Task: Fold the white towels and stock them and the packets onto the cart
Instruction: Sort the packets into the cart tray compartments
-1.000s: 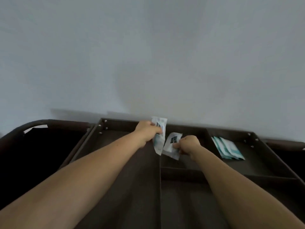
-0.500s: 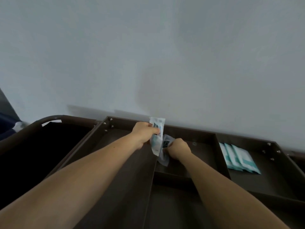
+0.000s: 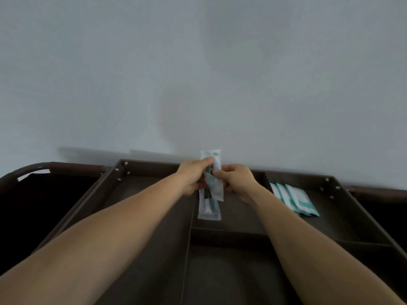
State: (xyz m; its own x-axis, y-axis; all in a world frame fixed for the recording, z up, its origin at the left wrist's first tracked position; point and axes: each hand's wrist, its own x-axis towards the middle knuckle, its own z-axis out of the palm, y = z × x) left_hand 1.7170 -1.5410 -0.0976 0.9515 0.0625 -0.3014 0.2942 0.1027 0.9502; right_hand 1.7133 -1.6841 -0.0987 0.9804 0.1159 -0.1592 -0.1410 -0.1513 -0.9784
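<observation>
We find room from above in the long left compartment (image 3: 167, 260) of the cart tray (image 3: 152, 169) and in the near middle compartment (image 3: 224, 278), each fenced by low dividers (image 3: 229, 233). Over the rear middle compartment (image 3: 240, 216) the left hand (image 3: 193, 177) and right hand (image 3: 239, 180) grip the held packets (image 3: 211, 195) and fill the space. The wall (image 3: 198, 73) rises just behind the tray, and teal packets (image 3: 295, 200) take the left part of the rear right compartment (image 3: 334, 208).

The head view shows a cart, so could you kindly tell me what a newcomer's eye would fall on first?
First, the left hand and right hand close together mid-frame, both gripping pale held packets above the central divider of the dark cart tray. Next, the teal-and-white packets fanned out in its far right compartment.
</observation>
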